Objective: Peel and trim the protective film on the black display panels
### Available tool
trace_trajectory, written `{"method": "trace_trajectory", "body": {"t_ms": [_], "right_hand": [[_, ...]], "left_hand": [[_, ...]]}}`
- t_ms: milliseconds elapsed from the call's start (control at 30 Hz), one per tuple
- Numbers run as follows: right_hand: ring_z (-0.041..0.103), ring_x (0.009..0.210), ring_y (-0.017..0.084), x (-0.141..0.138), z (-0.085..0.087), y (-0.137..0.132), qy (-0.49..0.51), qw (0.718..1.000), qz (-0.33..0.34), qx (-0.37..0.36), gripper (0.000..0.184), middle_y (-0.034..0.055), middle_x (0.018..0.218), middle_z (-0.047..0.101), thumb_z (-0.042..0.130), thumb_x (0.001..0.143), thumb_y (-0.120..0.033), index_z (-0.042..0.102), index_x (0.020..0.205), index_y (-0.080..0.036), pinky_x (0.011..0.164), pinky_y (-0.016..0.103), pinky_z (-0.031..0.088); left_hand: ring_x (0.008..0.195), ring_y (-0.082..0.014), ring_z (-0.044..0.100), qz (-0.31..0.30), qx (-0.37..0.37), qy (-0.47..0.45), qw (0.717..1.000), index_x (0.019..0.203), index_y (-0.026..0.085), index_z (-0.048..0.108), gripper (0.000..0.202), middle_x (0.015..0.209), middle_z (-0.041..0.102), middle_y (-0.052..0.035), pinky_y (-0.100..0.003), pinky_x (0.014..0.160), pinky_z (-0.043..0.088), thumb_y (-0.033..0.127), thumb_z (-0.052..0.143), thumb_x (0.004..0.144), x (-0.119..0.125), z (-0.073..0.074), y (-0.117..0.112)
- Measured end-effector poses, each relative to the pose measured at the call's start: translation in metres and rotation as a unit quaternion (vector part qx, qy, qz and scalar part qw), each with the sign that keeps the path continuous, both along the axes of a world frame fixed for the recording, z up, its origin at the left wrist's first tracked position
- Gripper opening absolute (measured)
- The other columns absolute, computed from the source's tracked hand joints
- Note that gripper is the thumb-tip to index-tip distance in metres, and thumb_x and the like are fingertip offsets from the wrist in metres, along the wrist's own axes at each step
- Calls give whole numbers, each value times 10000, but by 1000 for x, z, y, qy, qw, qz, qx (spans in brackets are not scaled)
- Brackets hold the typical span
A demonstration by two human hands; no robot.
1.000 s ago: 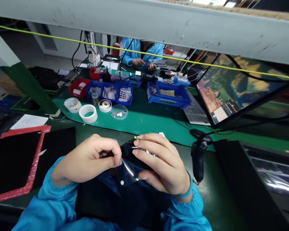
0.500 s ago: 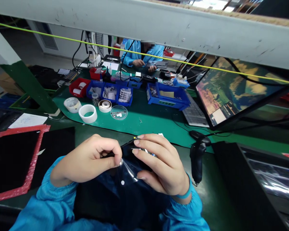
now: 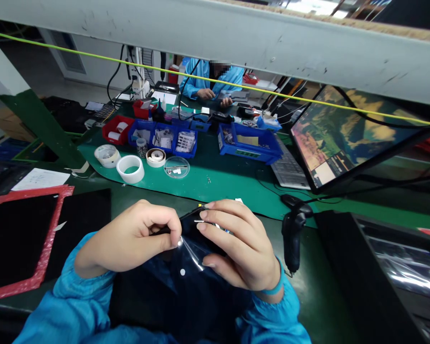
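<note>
My left hand [image 3: 129, 234] is closed in a pinch, with thumb and forefinger on a clear plastic film [image 3: 190, 255]. The film is creased and shiny, with a white round dot near its lower end. Behind it is a dark flat part [image 3: 188, 229], tilted, with a small yellow mark on its upper edge. My right hand [image 3: 241, 243] grips this part from the right, its fingers curved over the front. Much of the part is hidden by both hands, so its exact kind cannot be made out.
A black power screwdriver [image 3: 292, 239] lies right of my hands. Tape rolls [image 3: 130, 170], a clear round dish [image 3: 177, 168] and blue bins [image 3: 251, 150] stand beyond. A red-edged dark panel [image 3: 21, 239] lies left, a monitor [image 3: 344, 134] right. Across the bench sits a co-worker [image 3: 191, 83].
Hardly anything differs. Both hands keep their hold, and the film and dark part have shifted only very slightly.
</note>
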State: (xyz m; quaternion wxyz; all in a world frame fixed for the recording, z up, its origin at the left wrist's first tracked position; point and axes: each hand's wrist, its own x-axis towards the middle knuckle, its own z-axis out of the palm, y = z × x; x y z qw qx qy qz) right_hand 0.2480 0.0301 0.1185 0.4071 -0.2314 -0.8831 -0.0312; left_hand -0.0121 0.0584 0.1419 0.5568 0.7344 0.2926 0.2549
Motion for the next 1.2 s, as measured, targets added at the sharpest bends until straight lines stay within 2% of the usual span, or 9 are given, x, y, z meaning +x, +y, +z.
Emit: {"method": "trace_trajectory", "body": {"t_ms": [133, 433, 600, 867, 1067, 1200], "right_hand": [[663, 1216, 304, 0, 0, 0, 3, 1000, -2, 7, 355, 153, 1148, 757, 578, 1083, -394, 686, 1253, -102, 963, 485, 612], [657, 1239, 315, 0, 0, 1, 0, 1000, -7, 6, 373, 176, 1202, 749, 562, 1084, -404, 683, 1269, -103, 960, 497, 618], [668, 1204, 303, 1, -1, 0, 7, 1000, -1, 11, 361, 154, 1128, 754, 589, 1070, -390, 690, 1256, -97, 970, 483, 614], [673, 1220, 306, -1, 0, 0, 9, 1000, -15, 9, 374, 172, 1208, 741, 565, 1083, -410, 674, 1291, -119, 955, 490, 624], [679, 1179, 300, 0, 0, 0, 13, 1000, -3, 8, 368, 148, 1109, 759, 586, 1069, -394, 685, 1275, -105, 954, 481, 620], [670, 1224, 308, 0, 0, 0, 13, 1000, -4, 5, 377, 177, 1204, 751, 587, 1066, -394, 680, 1293, -108, 964, 490, 620]], "left_hand": [[603, -73, 607, 0, 5, 3, 1000, 777, 156, 691, 179, 685, 694, 23, -138, 561, 421, 97, 645, 940, 0, 2, 0], [606, -82, 626, 2, -11, 2, 1000, 780, 152, 684, 173, 676, 691, 19, -148, 561, 430, 77, 644, 930, 1, 1, -1], [629, -78, 632, 3, -8, 2, 1000, 781, 156, 684, 178, 694, 696, 23, -140, 583, 436, 90, 646, 942, 1, -1, -1], [602, -74, 573, 8, 3, 6, 1000, 776, 156, 693, 183, 671, 666, 27, -151, 564, 405, 135, 641, 951, 1, -1, -1], [623, -80, 607, 5, 0, 10, 1000, 778, 160, 682, 178, 686, 682, 25, -152, 582, 423, 141, 641, 950, 0, -1, -2], [622, -84, 614, 5, 2, 9, 1000, 779, 160, 687, 170, 686, 687, 21, -156, 579, 426, 135, 645, 942, 1, -1, -2]]}}
